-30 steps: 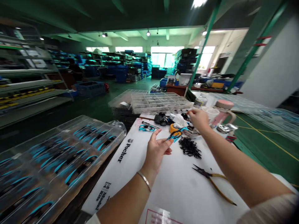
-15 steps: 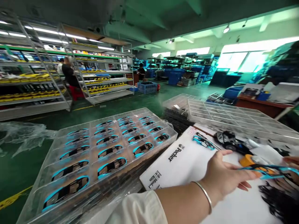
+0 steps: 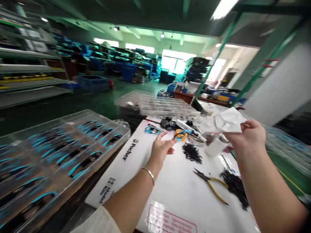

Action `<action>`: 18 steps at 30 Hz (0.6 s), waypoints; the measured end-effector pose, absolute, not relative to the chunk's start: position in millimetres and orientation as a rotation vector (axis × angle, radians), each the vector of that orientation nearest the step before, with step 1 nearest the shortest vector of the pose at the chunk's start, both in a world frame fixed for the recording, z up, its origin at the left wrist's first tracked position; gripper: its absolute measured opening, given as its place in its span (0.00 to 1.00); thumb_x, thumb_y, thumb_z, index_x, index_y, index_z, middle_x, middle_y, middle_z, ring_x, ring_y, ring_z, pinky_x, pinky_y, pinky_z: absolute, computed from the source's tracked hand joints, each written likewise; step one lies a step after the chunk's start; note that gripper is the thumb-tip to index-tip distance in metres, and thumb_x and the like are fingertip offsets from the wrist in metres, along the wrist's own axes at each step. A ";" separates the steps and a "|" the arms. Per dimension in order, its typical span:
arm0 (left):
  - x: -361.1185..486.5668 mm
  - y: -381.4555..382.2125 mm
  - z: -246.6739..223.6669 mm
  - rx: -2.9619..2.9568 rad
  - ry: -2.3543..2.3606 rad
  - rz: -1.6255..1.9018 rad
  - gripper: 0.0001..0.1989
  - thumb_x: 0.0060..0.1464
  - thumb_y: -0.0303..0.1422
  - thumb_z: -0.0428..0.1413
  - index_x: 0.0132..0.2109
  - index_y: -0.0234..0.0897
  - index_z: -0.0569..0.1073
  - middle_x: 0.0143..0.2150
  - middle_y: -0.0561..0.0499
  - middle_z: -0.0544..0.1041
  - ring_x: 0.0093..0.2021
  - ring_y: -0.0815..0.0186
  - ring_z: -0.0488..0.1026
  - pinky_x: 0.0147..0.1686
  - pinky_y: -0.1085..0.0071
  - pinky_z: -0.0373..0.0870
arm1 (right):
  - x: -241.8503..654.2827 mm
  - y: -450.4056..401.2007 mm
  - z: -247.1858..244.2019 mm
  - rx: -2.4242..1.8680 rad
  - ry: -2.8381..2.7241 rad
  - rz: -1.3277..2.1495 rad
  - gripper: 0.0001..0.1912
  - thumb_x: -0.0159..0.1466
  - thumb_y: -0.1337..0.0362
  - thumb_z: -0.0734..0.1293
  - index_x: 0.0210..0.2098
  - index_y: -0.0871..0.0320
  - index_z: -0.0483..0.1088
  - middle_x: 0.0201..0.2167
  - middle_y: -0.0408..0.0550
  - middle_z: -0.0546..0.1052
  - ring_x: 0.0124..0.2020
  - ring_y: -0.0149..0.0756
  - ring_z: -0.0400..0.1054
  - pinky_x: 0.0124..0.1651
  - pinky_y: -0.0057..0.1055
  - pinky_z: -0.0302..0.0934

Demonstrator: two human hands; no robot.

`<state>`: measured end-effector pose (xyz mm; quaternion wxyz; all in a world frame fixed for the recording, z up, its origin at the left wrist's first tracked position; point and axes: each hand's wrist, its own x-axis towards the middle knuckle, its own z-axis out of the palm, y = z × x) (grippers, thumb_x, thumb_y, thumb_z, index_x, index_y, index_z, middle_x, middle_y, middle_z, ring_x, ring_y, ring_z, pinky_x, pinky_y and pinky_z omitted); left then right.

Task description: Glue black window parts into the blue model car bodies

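My left hand (image 3: 162, 149) pinches one end of a blue and black part (image 3: 179, 136) above the white printed sheet (image 3: 136, 174). At the right, my right hand (image 3: 251, 134) is closed on a crumpled white paper (image 3: 223, 121), raised over the table. Beyond my left hand lies another blue and black part (image 3: 153, 129), beside a black model piece (image 3: 168, 123). An orange object (image 3: 182, 135) is just behind the held part. Black small parts (image 3: 191, 152) lie in a pile between my hands, with yellow-handled pliers (image 3: 212, 184) nearer me.
A clear compartment tray (image 3: 84, 113) of blue-edged parts stands at the left. Behind the sheet is another divided tray (image 3: 167, 105). A white bottle (image 3: 216, 146) and a second black pile (image 3: 235, 186) are at the right. Shelving (image 3: 29, 82) stands far left.
The view has swung right, bringing the pliers and my right forearm into sight. My right hand has moved away from the blue and black part and now holds white paper.
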<state>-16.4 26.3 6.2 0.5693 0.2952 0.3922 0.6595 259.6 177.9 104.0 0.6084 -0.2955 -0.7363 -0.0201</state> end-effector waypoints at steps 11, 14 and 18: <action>-14.8 21.2 4.7 0.804 1.007 1.508 0.36 0.47 0.39 0.66 0.61 0.37 0.63 0.41 0.44 0.79 0.25 0.75 0.69 0.27 0.78 0.70 | 338.5 123.2 76.4 -1.437 -1.589 -0.042 0.15 0.59 0.62 0.66 0.36 0.67 0.78 0.25 0.53 0.76 0.23 0.33 0.65 0.25 0.29 0.55; -15.1 21.5 2.8 0.832 1.036 1.488 0.36 0.47 0.40 0.66 0.61 0.37 0.63 0.41 0.45 0.79 0.26 0.75 0.69 0.28 0.78 0.70 | 330.0 132.5 61.8 -1.588 -1.741 -0.120 0.10 0.57 0.66 0.67 0.33 0.62 0.80 0.26 0.49 0.78 0.28 0.38 0.69 0.30 0.29 0.57; -15.8 22.3 0.2 0.870 1.068 1.472 0.36 0.47 0.41 0.66 0.61 0.37 0.64 0.41 0.46 0.79 0.26 0.74 0.69 0.28 0.77 0.70 | 322.1 141.1 56.3 -1.678 -1.951 -0.251 0.13 0.58 0.70 0.64 0.37 0.59 0.81 0.37 0.51 0.79 0.36 0.41 0.70 0.36 0.30 0.59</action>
